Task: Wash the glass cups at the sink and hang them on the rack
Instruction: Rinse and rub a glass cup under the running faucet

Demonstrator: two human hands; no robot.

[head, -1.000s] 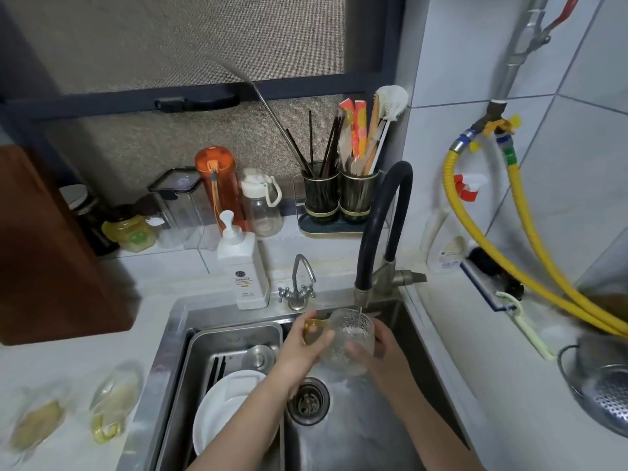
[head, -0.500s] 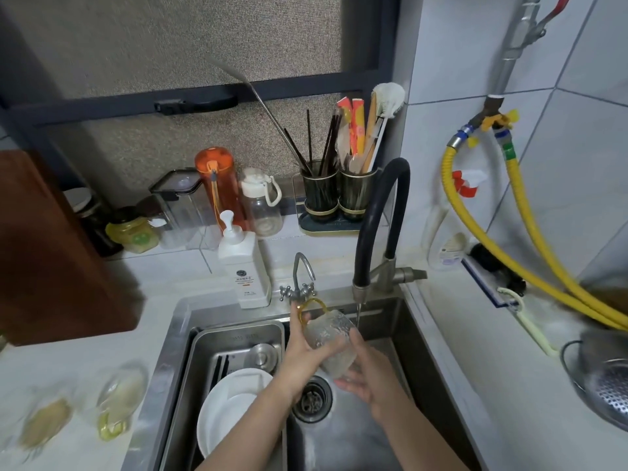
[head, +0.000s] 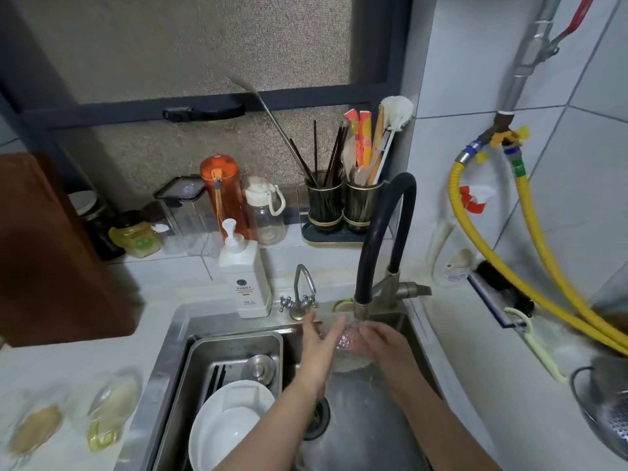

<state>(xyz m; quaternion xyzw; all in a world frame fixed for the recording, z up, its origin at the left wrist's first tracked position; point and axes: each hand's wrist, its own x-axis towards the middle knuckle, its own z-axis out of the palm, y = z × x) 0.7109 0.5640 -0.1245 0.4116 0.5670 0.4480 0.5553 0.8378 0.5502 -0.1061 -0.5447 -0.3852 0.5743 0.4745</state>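
Observation:
A clear textured glass cup (head: pixel 348 339) is held over the steel sink (head: pixel 356 433), right under the spout of the black curved faucet (head: pixel 380 232). My right hand (head: pixel 382 341) grips the cup from the right. My left hand (head: pixel 317 348) lies against the cup's left side with its fingers spread and straight. Two more glass cups (head: pixel 112 413) stand on the counter at the lower left. No rack for hanging shows in this view.
A steel drain tray (head: pixel 234 348) in the sink's left half holds white plates (head: pixel 231 433) and chopsticks. A soap pump bottle (head: pixel 244 277) and a small tap (head: pixel 300 294) stand behind the sink. Yellow hoses (head: pixel 530 283) and a steel colander (head: pixel 608 406) are on the right.
The cup went up and right, directly under the faucet spout. My left hand let go of it and opened its fingers, while my right hand took hold of it.

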